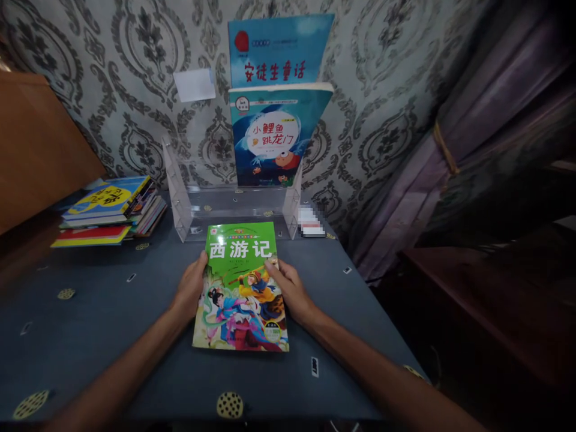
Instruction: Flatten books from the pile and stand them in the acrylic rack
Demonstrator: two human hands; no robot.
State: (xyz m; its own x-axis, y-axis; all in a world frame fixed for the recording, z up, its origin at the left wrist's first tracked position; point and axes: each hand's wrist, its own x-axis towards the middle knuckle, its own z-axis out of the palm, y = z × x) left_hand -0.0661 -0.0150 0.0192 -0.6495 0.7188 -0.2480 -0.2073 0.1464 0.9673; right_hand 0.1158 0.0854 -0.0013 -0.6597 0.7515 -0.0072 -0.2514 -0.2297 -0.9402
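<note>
A green picture book [240,288] with large white characters faces up in front of me, between both my hands. My left hand [192,285] grips its left edge. On the right edge my right hand [290,287] is closed, its thumb over the cover. Behind the book stands a clear acrylic rack [238,207]. Two blue books stand upright at the rack's right side: one with a white circle and a red fish [272,138], and a taller one [279,54] behind it.
A stack of books [112,201] lies at the left of the dark patterned tablecloth [148,300], near a brown wooden panel [40,144]. A white card [195,85] is at the rack's upper left. A tied curtain [414,162] hangs at the right.
</note>
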